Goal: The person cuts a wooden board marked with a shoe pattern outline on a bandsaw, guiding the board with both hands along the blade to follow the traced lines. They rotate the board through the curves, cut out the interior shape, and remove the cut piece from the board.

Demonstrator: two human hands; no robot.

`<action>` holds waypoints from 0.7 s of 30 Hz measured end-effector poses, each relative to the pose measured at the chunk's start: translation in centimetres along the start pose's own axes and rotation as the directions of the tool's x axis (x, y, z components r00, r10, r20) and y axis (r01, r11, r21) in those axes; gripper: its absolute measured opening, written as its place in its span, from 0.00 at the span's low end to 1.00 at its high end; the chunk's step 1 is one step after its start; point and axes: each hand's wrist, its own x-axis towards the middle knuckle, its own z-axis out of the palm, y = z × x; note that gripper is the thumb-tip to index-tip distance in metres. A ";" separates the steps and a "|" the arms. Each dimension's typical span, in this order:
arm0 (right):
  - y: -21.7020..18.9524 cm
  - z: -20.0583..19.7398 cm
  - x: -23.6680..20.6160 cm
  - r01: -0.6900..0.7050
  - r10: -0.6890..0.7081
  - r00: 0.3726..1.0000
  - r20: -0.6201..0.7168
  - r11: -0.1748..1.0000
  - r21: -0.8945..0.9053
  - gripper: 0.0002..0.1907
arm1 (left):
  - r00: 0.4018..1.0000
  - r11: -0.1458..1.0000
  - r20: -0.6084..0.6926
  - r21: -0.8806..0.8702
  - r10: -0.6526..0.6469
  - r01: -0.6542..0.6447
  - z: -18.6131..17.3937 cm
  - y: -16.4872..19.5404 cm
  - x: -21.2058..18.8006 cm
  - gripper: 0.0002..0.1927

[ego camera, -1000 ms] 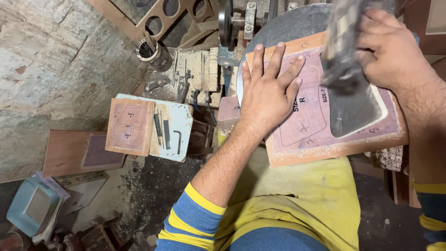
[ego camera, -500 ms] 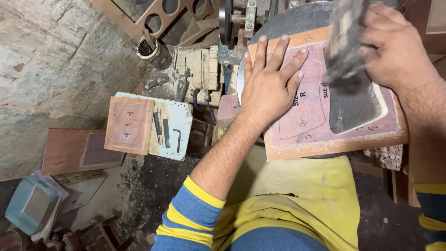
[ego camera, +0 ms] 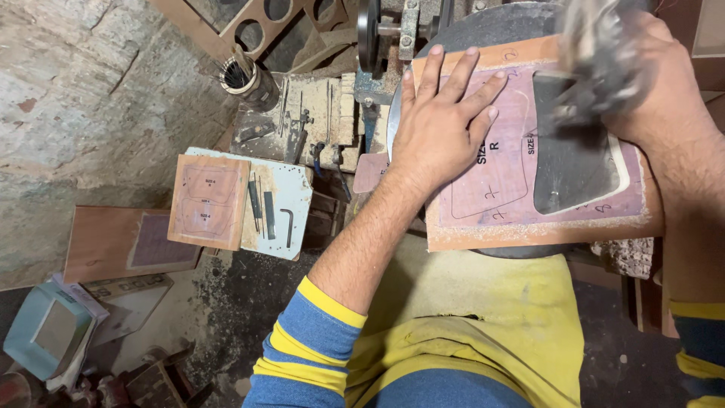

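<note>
A: While the left hand (ego camera: 434, 136) lies flat, grip released, pinning the wooden template board (ego camera: 529, 219) on the round desk (ego camera: 483, 26), the right hand (ego camera: 657, 83) is clenched around a blurred tool (ego camera: 596, 57), working the dark cutout (ego camera: 574, 166).

B: Mid-cut, I'd judge; next calls for steady pressure. Count?

A: One board here, one smaller template (ego camera: 209, 200) far left, three small tools (ego camera: 270, 215) beside it.

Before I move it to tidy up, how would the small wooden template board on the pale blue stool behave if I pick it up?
The small wooden template board looks like a flat, thin panel, so probably stiff and light. It overhangs the pale blue stool at its left edge, so a push may tip it off. It seems bare wood, likely not slippery.
</note>
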 end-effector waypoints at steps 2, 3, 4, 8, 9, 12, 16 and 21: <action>0.5 0.6 -0.2 -0.010 0.010 1.000 0.001 0.999 -0.043 0.12 | 1.000 1.000 -0.005 -0.002 0.010 -0.010 0.1 -0.1 0.2 0.23; 0.7 0.9 -0.3 -0.016 0.016 1.000 -0.004 0.999 -0.033 0.11 | 1.000 1.000 -0.004 -0.001 0.016 -0.016 0.1 -0.1 0.3 0.23; 0.9 0.9 -0.7 -0.024 0.025 1.000 -0.019 0.999 0.042 0.10 | 1.000 1.000 -0.002 0.001 0.020 -0.020 0.2 -0.2 0.3 0.23; 1.5 1.2 -1.2 -0.012 0.018 0.999 -0.044 0.991 0.130 0.12 | 1.000 1.000 0.017 0.008 0.020 -0.020 0.3 -0.4 0.9 0.22; 1.5 1.2 -1.3 -0.011 0.017 0.999 -0.043 0.992 0.128 0.12 | 1.000 1.000 0.021 0.009 0.022 -0.022 0.3 -0.5 1.0 0.21; 1.7 1.3 -1.3 -0.020 0.024 0.999 -0.030 0.992 0.121 0.09 | 0.999 0.999 0.036 0.024 0.023 -0.024 0.4 -0.5 1.4 0.21; 1.4 1.1 -0.8 -0.002 0.002 1.000 -0.006 1.000 -0.013 0.12 | 0.999 0.999 0.031 0.029 0.018 -0.019 0.3 -0.5 1.6 0.21; 0.3 0.2 -0.4 -0.033 0.035 0.999 -0.019 0.996 0.080 0.12 | 0.999 0.999 0.036 0.026 0.025 -0.026 0.2 -0.7 1.8 0.21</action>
